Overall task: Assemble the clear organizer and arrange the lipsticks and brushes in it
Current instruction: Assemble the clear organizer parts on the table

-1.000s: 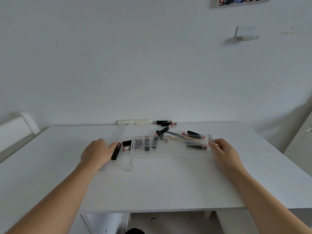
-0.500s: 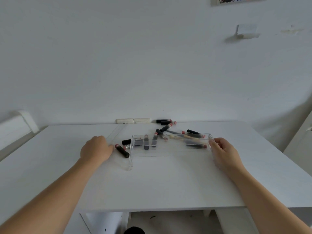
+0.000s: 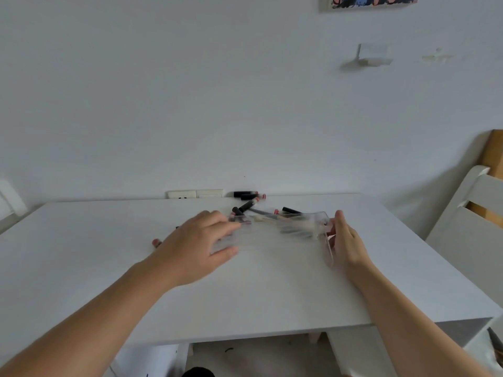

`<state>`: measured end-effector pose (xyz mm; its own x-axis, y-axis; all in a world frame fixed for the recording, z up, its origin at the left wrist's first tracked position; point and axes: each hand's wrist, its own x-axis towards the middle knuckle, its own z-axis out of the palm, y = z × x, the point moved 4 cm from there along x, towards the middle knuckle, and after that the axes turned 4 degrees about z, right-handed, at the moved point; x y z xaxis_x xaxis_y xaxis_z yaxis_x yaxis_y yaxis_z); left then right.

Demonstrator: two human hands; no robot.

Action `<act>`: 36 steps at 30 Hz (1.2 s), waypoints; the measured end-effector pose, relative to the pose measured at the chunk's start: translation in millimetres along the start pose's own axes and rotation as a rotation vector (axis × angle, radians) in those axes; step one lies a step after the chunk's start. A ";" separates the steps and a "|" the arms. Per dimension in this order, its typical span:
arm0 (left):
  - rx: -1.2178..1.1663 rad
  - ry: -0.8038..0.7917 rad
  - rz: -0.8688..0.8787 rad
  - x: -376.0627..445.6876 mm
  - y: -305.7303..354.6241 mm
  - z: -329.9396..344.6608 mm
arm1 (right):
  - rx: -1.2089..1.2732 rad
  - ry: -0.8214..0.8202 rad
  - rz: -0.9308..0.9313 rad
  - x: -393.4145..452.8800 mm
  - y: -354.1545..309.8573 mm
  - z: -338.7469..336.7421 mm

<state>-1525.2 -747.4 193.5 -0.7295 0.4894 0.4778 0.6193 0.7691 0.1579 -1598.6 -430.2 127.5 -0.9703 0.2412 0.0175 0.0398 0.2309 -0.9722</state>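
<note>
The clear organizer tray (image 3: 272, 235) hangs blurred just above the white table (image 3: 81, 254), between my two hands. My left hand (image 3: 196, 243) grips its left end, fingers over the far wall and thumb at the near side. My right hand (image 3: 347, 240) holds the right end panel, thumb up on its top corner. Black lipsticks with pink ends lie behind the tray: two by the wall (image 3: 246, 195), one slanted (image 3: 249, 205), one further right (image 3: 291, 210). Another lipstick tip (image 3: 156, 242) shows left of my left hand. Brushes (image 3: 265, 219) lie behind the tray, partly blurred.
A white wall socket strip (image 3: 194, 193) sits at the table's back edge. A white chair (image 3: 468, 224) stands close to the table's right side. The table's front edge runs below my forearms.
My left hand moved right from the loose lipstick and flat panel to the tray's left end. The tray shifted and tilted between both hands. The view swung left.
</note>
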 end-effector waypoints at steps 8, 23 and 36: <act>0.135 -0.077 0.082 0.1 2.3 36.3 | 0.068 -0.033 0.010 6.9 7.9 -4.0; 0.175 0.016 0.048 -3.8 -3.0 49.5 | -0.229 -0.056 -0.134 0.6 7.8 2.4; 0.100 0.197 -0.336 -30.3 -36.7 36.2 | -0.291 0.009 -0.138 8.6 14.3 -0.7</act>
<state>-1536.3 -775.6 141.9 -0.8111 0.1233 0.5718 0.3174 0.9139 0.2531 -1606.2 -424.3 113.9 -0.9693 0.1964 0.1482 -0.0249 0.5212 -0.8531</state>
